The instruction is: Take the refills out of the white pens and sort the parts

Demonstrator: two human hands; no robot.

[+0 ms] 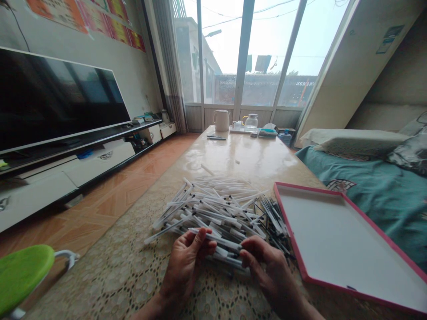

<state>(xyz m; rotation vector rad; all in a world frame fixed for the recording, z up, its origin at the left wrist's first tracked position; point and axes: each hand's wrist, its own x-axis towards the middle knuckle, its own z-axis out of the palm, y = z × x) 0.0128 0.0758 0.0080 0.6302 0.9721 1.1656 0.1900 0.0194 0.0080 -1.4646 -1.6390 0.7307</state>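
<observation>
My left hand [188, 255] is closed on a white pen [225, 242], with thumb and fingers pinching it near its left end. At the pen's dark right end, the thumb and fingers of my right hand [267, 266] are pinched together; any small part between them is hidden. The pen lies nearly level, just above the near edge of a loose heap of white pen barrels [213, 204], several with dark ends. To the right of the heap is a bunch of thin dark pen refills [275, 218], which reaches the tray's side.
A shallow white tray with a pink rim [293, 244] lies on the right of the patterned table [123, 262]. A beige jug [221, 121] and a glass pitcher [251, 122] stand at the far end. A green stool [25, 275] is at the left.
</observation>
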